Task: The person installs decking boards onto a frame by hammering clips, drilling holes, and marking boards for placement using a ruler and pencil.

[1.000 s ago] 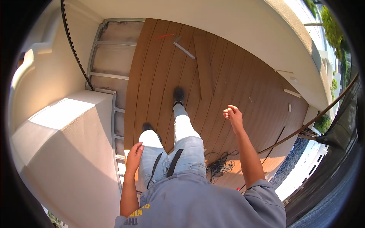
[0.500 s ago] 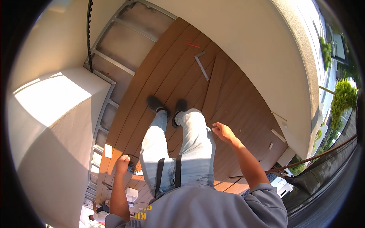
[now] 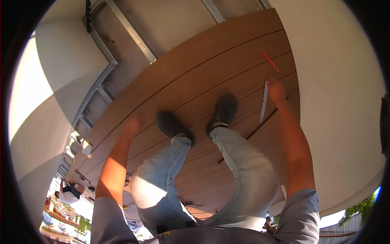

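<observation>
My right hand [image 3: 277,90] is low over the brown deck boards [image 3: 195,77], curled at the corner of a thin grey metal square [image 3: 264,103]. Its fingers appear closed on the short arm, which the hand covers; the long arm shows beside it. Slight blur softens the grip. Just beyond lies a red pencil [image 3: 270,62] on the boards. On the other side of my feet, my left hand [image 3: 135,123] hangs over the boards, smeared by motion. Its fingers look curled, with nothing visible in them.
Uncovered metal framing [image 3: 132,32] borders the deck at the far left. Pale walls rise at the left [image 3: 73,65] and right [image 3: 337,101]. A small white piece [image 3: 87,148] lies near the left deck edge. Cables [image 3: 189,202] lie behind my legs, and another person [image 3: 69,194] is at the lower left.
I have bent lower over the deck, and the view has turned. My right hand has moved from beside my thigh to the square; my left hand has come forward beside my foot.
</observation>
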Available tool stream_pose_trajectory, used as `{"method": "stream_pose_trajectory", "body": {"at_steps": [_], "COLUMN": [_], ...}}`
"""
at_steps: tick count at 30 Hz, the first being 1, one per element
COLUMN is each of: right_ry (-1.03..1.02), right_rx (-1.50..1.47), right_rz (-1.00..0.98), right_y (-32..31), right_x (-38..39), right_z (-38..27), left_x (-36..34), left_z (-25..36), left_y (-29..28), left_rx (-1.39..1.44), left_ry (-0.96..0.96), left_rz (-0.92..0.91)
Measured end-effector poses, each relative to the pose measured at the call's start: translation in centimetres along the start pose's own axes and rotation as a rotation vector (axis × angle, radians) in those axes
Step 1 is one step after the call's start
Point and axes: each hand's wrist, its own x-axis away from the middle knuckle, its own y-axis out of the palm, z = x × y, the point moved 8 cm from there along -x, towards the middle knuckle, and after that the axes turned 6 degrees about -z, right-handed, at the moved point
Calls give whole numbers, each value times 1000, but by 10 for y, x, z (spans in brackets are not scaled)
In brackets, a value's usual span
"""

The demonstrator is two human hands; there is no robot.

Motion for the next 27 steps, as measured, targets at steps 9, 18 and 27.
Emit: {"method": "stream_pose_trajectory", "body": {"at_steps": [9, 18, 27], "right_ry": [-151, 23, 112], "right_rx": [497, 227, -504], "right_rz": [355, 336, 149], "right_y": [42, 58, 176], "right_x": [-122, -55, 27], "right_z": [11, 37, 125], "left_x": [-124, -133, -126], "left_z": [40, 44, 43], "left_y": [58, 50, 52], "left_rx": [-252, -161, -195], "left_ry": [-26, 57, 67], "left_rz": [-107, -69, 67]}}
